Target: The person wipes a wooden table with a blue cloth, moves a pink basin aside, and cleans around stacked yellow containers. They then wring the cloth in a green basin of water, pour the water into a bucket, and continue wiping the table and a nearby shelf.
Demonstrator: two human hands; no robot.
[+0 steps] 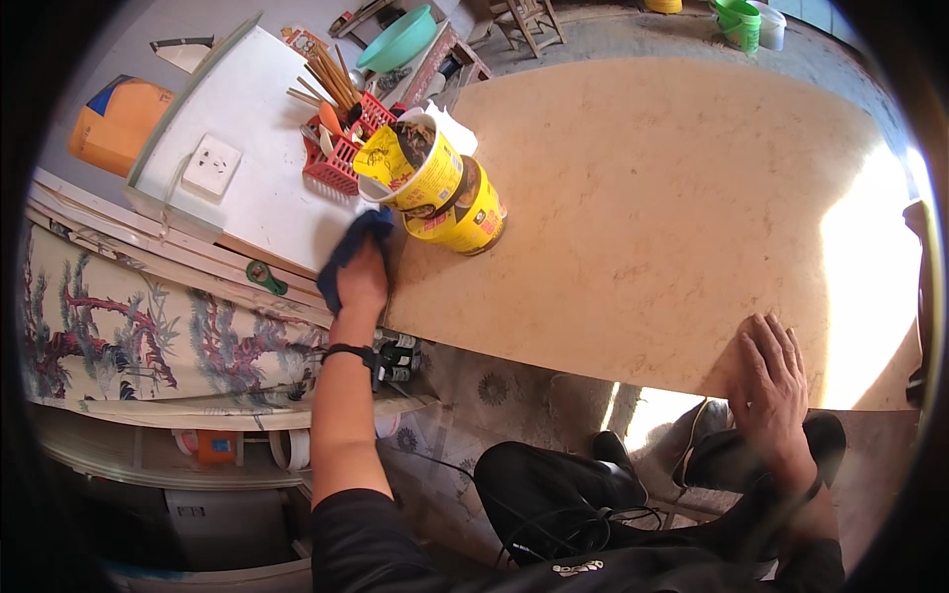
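My left hand (363, 276) holds a dark blue cloth (342, 256) over the corner where the white cabinet top meets the tan wooden table (630, 222). Just beyond it stand two yellow instant-noodle tubs, the upper tub (443, 181) stacked and tilted on the lower tub (482, 226). Food scraps and a crumpled yellow piece are inside the upper one. My right hand (775, 378) rests palm down, holding nothing, on the table's near edge. Its fingers are stretched out and slightly spread.
A red plastic basket (334, 169) with chopsticks (334, 78) and spoons stands on the white cabinet top (267, 104). Nearby are a white socket block (211, 164) and a green-handled tool (265, 277). A teal basin (400, 38) sits farther back. Several bottles (398, 356) stand below the corner.
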